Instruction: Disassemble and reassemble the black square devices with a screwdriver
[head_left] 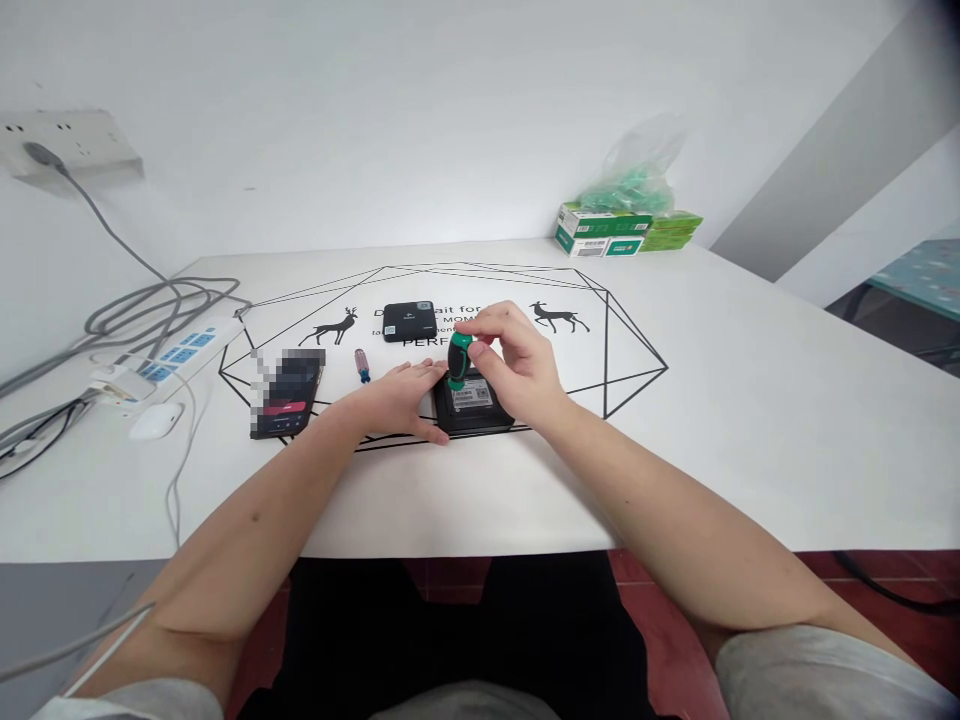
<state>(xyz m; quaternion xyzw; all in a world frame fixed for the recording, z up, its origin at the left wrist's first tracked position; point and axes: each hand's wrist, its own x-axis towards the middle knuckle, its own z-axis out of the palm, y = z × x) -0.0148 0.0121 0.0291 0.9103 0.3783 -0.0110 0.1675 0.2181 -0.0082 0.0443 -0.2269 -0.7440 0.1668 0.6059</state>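
Observation:
My right hand grips a short, stubby screwdriver with a green and black handle. The tool stands nearly upright over the left part of a black square device, and its tip is hidden. A white printed label shows on the device's upper face. Against the device's left side rests my left hand, fingers stretched out and thumb at the near corner. Behind them lies a flat black square piece with small stickers. A small screwdriver with a reddish clear handle and blue end lies left of my left hand.
A phone lies at the left, partly blurred. Beyond it are a white earbud case, a power strip and coiled grey cables. Green and white boxes with a plastic bag on top stand by the wall.

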